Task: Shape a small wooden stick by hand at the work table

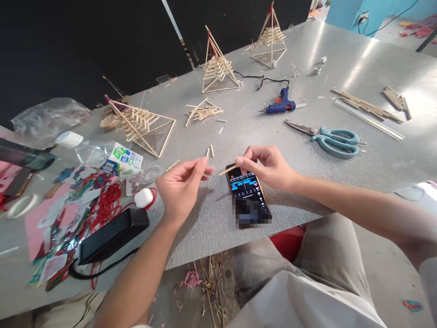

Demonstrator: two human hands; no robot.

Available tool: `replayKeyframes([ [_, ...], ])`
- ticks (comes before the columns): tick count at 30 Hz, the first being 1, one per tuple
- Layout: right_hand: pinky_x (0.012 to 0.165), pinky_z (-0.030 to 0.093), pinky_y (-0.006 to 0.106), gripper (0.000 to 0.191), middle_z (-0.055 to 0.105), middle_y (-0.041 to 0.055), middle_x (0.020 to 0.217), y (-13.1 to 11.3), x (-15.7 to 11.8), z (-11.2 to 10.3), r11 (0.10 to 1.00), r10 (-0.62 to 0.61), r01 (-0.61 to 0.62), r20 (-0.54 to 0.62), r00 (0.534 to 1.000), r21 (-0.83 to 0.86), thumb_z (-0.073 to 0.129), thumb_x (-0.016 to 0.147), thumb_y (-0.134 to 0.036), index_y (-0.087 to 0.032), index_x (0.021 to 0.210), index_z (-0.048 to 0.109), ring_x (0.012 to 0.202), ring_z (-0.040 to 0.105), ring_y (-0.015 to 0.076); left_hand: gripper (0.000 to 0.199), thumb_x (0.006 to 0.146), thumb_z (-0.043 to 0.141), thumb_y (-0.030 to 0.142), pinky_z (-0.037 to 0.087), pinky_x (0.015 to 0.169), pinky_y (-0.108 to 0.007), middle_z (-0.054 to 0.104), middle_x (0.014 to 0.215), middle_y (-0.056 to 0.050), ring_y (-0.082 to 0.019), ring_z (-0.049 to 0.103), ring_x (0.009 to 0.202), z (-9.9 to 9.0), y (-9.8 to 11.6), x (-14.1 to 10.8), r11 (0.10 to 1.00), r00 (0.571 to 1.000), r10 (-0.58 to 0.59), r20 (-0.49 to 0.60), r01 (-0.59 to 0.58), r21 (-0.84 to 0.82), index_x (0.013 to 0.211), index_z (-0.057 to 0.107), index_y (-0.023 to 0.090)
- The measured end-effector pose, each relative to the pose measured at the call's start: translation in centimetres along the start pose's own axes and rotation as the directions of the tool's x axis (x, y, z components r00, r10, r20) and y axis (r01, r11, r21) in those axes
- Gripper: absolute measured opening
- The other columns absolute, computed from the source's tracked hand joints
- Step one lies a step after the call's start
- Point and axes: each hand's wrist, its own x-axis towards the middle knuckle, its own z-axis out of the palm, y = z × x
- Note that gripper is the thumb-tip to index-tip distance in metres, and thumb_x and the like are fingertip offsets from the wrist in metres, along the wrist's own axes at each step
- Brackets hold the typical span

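Pinching a short stick [226, 171] over the phone [251, 187]

My right hand [268, 167] gripped one end between thumb and finger; the other poked left past the phone's far corner. The stick seemed light, stiff, snappable — best held near an end. My left hand [180, 190] curled left of the phone — gripping anything or not, I couldn't tell. The table edge [218, 248] ran along the phone's near side; room opened between phone and scissors [313, 131].

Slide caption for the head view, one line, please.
Right hand pinching a short wooden stick over a lit smartphone, left hand close by, with three stick pyramids beyond.
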Motion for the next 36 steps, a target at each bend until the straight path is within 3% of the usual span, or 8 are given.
replayKeyframes([
  [2, 0.060, 0.036, 0.028, 0.059, 0.066, -0.0007, 0.069, 0.0, 0.2, 0.1, 0.996, 0.066, -0.067, 0.018, 0.998, 0.060, 0.072, 0.088, -0.074, -0.019, 0.070, 0.064, 0.062, 0.049, 0.0097, 0.049, 0.092, 0.080, 0.051, 0.060, 0.056, -0.025, 0.060, 0.046, 0.003, -0.010, 0.060, 0.045, -0.2, 0.0, 0.1, 0.996, 1.000, -0.011, 0.007, 0.012, -0.084, 0.058, 0.061, 0.021],
  [4, 0.060, 0.037, 0.028, 0.061, 0.066, -0.0003, 0.069, 0.1, 0.4, 0.1, 0.987, 0.111, -0.114, 0.036, 0.993, 0.111, 0.072, 0.085, -0.077, -0.019, 0.068, 0.063, 0.063, 0.050, 0.0101, 0.068, 0.102, 0.056, 0.063, 0.058, 0.053, -0.026, 0.043, 0.037, 0.004, -0.010, 0.052, 0.039, -0.4, -0.1, 0.2, 0.984, 0.998, -0.033, 0.051, 0.041, -0.173, 0.048, 0.047, 0.023],
  [6, 0.064, 0.039, 0.028, 0.062, 0.066, -0.0001, 0.069, 0.1, 0.5, 0.1, 0.979, 0.137, -0.142, 0.044, 0.990, 0.146, 0.074, 0.082, -0.078, -0.019, 0.066, 0.062, 0.067, 0.053, 0.0111, 0.068, 0.107, 0.040, 0.063, 0.056, 0.052, -0.027, 0.050, 0.041, 0.001, -0.012, 0.055, 0.041, -0.5, -0.2, 0.3, 0.982, 0.995, -0.047, 0.092, 0.063, -0.180, 0.055, 0.058, 0.023],
  [8, 0.067, 0.041, 0.028, 0.063, 0.066, -0.0002, 0.070, 0.1, 0.6, 0.1, 0.972, 0.154, -0.159, 0.047, 0.987, 0.170, 0.075, 0.080, -0.079, -0.020, 0.065, 0.062, 0.069, 0.055, 0.0117, 0.050, 0.106, 0.050, 0.055, 0.057, 0.053, -0.026, 0.066, 0.057, -0.001, -0.013, 0.063, 0.051, -0.6, -0.1, 0.0, 0.992, 0.990, -0.018, 0.143, 0.035, -0.118, 0.079, 0.074, 0.021],
  [13, 0.066, 0.040, 0.028, 0.058, 0.066, -0.0014, 0.069, 0.2, 0.6, 0.0, 0.967, 0.156, -0.165, 0.059, 0.986, 0.197, 0.079, 0.080, -0.074, -0.019, 0.066, 0.064, 0.067, 0.053, 0.0105, 0.020, 0.099, 0.070, 0.032, 0.065, 0.065, -0.027, 0.084, 0.103, -0.006, -0.016, 0.077, 0.079, -0.1, 0.5, -1.1, 0.962, 0.925, 0.226, 0.305, -0.262, 0.082, 0.113, 0.080, 0.022],
  [18, 0.061, 0.037, 0.027, 0.053, 0.066, -0.0019, 0.068, 0.2, 0.5, 0.1, 0.963, 0.159, -0.172, 0.079, 0.984, 0.206, 0.083, 0.080, -0.067, -0.019, 0.067, 0.065, 0.062, 0.051, 0.0093, 0.008, 0.094, 0.076, 0.025, 0.063, 0.062, -0.027, 0.085, 0.091, -0.002, -0.014, 0.076, 0.070, 0.4, 0.9, -1.4, 0.879, 0.871, 0.411, 0.269, -0.457, 0.139, 0.099, 0.082, 0.023],
  [28, 0.054, 0.035, 0.026, 0.054, 0.067, -0.0011, 0.069, 0.5, 0.2, 0.1, 0.982, 0.087, -0.096, 0.062, 0.994, 0.164, 0.080, 0.083, -0.068, -0.017, 0.073, 0.066, 0.058, 0.048, 0.0079, 0.018, 0.101, 0.068, 0.030, 0.063, 0.063, -0.026, 0.085, 0.091, -0.003, -0.013, 0.074, 0.064, 0.2, 1.3, -1.7, 0.962, 0.935, 0.187, 0.303, -0.237, 0.138, 0.101, 0.084, 0.021],
  [36, 0.052, 0.030, 0.027, 0.059, 0.067, 0.0002, 0.069, 0.5, 0.3, 0.0, 0.988, 0.102, -0.103, 0.017, 0.995, 0.116, 0.075, 0.084, -0.074, -0.017, 0.071, 0.066, 0.057, 0.043, 0.0072, 0.020, 0.105, 0.059, 0.015, 0.062, 0.073, -0.025, 0.082, 0.085, -0.001, -0.011, 0.073, 0.067, 0.3, -0.5, -1.5, 0.804, 0.839, 0.464, 0.285, -0.534, 0.261, 0.113, 0.077, 0.020],
])
